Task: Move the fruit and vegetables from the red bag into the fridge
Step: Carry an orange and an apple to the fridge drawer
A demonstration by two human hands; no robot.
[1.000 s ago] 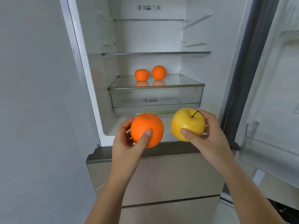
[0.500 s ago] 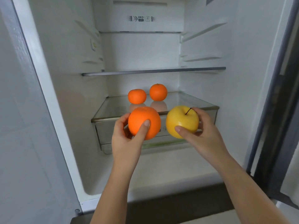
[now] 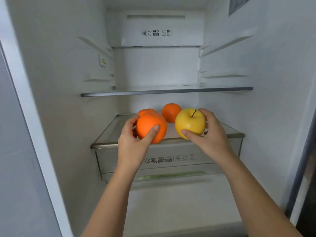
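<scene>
My left hand (image 3: 135,142) grips an orange (image 3: 151,128), held at the front edge of the glass shelf (image 3: 109,134) over the crisper drawer in the open fridge. My right hand (image 3: 207,134) grips a yellow apple (image 3: 189,123) with a dark stem, just right of the orange, over the same shelf edge. Two more oranges sit at the back of that shelf: one (image 3: 171,112) in plain sight, the other (image 3: 146,111) mostly hidden behind the held orange. The red bag is out of view.
A clear crisper drawer (image 3: 171,159) with printed labels sits under the shelf, something green showing below it. A higher glass shelf (image 3: 165,91) spans the fridge. White side walls with shelf rails flank the space. The fridge's dark right frame (image 3: 301,168) runs down the right.
Both hands have carried the orange and the apple up and forward into the fridge, from below the drawer to the shelf's front edge. The view has moved closer to the fridge.
</scene>
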